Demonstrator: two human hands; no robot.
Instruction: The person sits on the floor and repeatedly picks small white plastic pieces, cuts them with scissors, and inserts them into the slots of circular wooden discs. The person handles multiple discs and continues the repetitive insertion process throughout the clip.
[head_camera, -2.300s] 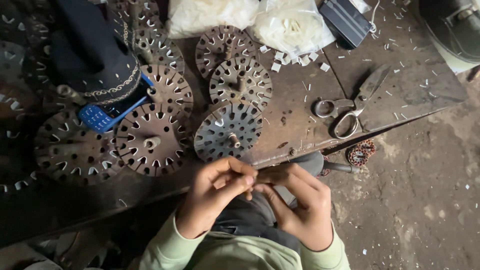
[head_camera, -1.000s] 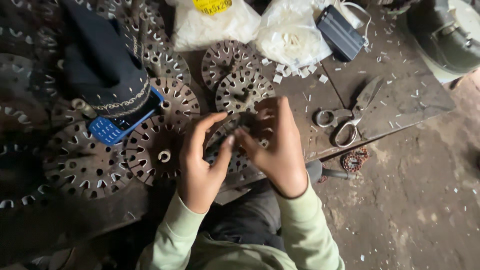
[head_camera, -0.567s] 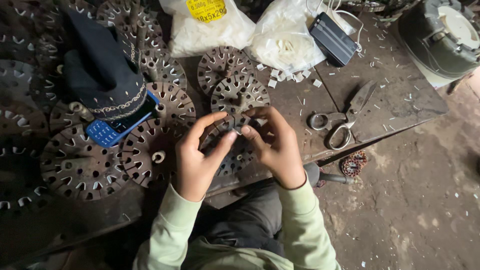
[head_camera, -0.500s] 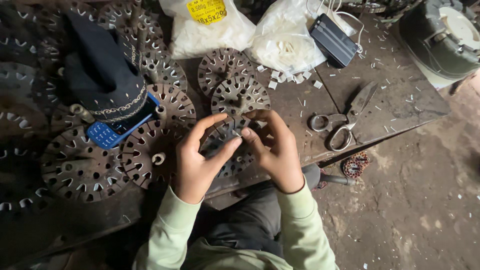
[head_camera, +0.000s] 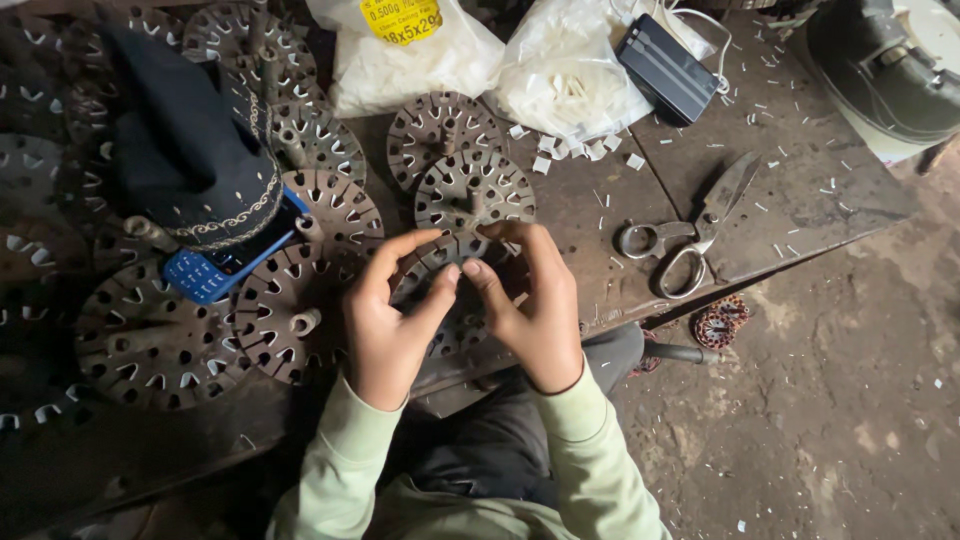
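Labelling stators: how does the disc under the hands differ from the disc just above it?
The near disc is mostly hidden by the left hand and right hand; the upper disc lies untouched and fully visible. The near one sits at the table edge, the upper farther in. Both are round, slotted, dark metal.

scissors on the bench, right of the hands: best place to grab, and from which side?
Grip the scissors at the two finger loops, coming from the bench's near edge. They lie flat, loops toward the person, blades pointing away toward the dark box. The loops are bare, and the right hand is nearest them.
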